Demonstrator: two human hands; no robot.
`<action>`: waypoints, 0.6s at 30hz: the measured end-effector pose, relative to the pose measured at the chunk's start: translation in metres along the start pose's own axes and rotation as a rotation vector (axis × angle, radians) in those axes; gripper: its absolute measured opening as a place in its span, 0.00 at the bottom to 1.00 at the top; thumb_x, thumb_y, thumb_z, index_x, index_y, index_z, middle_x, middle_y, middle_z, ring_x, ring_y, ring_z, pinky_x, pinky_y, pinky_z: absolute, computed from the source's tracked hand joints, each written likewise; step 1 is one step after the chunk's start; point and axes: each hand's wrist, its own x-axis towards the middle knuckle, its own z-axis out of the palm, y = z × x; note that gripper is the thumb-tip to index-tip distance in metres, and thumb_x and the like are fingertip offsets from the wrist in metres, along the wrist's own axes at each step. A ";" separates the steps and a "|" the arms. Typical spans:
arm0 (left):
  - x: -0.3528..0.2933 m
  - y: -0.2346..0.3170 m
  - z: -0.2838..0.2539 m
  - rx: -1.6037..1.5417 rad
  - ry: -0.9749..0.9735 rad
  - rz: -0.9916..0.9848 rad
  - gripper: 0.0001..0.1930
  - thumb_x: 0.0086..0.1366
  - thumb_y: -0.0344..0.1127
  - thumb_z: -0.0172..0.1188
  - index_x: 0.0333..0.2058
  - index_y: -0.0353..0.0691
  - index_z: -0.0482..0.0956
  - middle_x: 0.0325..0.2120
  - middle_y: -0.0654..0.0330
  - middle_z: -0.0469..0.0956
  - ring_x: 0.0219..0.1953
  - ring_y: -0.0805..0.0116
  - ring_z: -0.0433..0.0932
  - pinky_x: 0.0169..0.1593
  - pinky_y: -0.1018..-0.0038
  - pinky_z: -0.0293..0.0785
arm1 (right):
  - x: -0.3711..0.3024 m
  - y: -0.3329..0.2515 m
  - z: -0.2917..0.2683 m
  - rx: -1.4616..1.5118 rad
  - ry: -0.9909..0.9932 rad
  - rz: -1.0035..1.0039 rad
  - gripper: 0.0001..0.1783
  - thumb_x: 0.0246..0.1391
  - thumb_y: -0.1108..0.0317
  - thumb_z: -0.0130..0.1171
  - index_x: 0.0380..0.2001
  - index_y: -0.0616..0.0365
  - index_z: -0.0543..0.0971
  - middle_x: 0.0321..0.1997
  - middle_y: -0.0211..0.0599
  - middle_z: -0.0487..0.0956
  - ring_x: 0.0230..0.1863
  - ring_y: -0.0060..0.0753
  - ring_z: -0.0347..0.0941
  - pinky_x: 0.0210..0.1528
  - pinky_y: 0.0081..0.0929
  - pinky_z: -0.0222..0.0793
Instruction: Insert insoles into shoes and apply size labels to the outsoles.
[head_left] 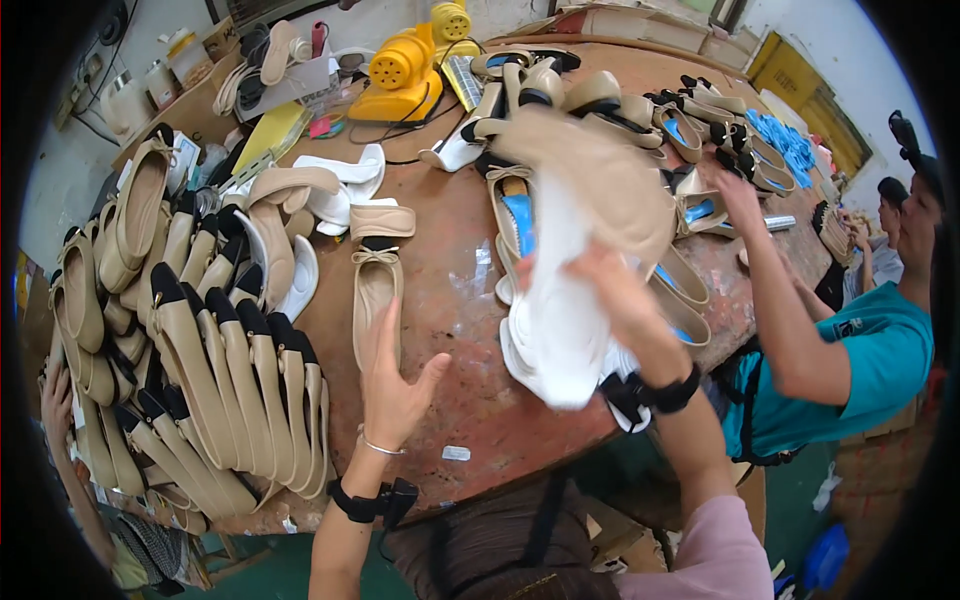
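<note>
My left hand [395, 385] is open, thumb spread from the fingers, beside a beige ballet flat [378, 285] with a black toe and a bow. A folded beige insole [383, 220] lies across that shoe's toe. My right hand [625, 305] grips an insole [610, 185], beige on one face, smeared by motion above the table. White insole pieces [555, 335] show below and beside the fingers; which of them are in the grip I cannot tell. Behind them stands a flat with a blue lining [517, 215].
Stacked beige flats with black toes [230, 380] crowd the left. Yellow blowers [400, 75] stand at the back, near loose insoles [345, 185]. More shoes [700, 125] fill the far right. A co-worker in a teal shirt [860, 360] reaches in there; another person's hand [57, 400] touches the left stack.
</note>
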 end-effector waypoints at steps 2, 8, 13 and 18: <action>0.016 0.023 0.016 -0.405 -0.040 -0.074 0.38 0.66 0.41 0.65 0.69 0.37 0.57 0.62 0.44 0.67 0.63 0.49 0.67 0.66 0.61 0.62 | -0.016 0.028 0.035 -0.159 -0.048 0.190 0.19 0.59 0.76 0.45 0.51 0.71 0.74 0.51 0.50 0.81 0.49 0.40 0.80 0.53 0.40 0.77; 0.045 0.060 0.024 -1.062 0.015 -0.409 0.34 0.72 0.44 0.57 0.70 0.37 0.54 0.65 0.50 0.66 0.65 0.61 0.67 0.69 0.64 0.61 | -0.016 0.067 0.059 -0.912 0.009 -0.594 0.22 0.54 0.76 0.50 0.53 0.73 0.72 0.55 0.62 0.75 0.53 0.61 0.74 0.56 0.47 0.70; 0.075 0.032 -0.003 -1.501 0.103 -0.625 0.24 0.77 0.45 0.47 0.67 0.44 0.61 0.65 0.50 0.66 0.67 0.54 0.65 0.69 0.55 0.62 | -0.020 0.042 0.031 -1.475 0.248 -0.190 0.18 0.46 0.75 0.56 0.44 0.67 0.76 0.37 0.51 0.75 0.40 0.55 0.73 0.44 0.48 0.69; 0.155 -0.018 -0.046 -1.683 0.103 -0.813 0.35 0.68 0.55 0.60 0.58 0.27 0.65 0.57 0.38 0.70 0.59 0.42 0.70 0.68 0.49 0.64 | 0.027 0.026 -0.047 -1.710 0.344 -0.411 0.09 0.50 0.72 0.55 0.37 0.57 0.78 0.37 0.43 0.77 0.40 0.46 0.75 0.42 0.42 0.69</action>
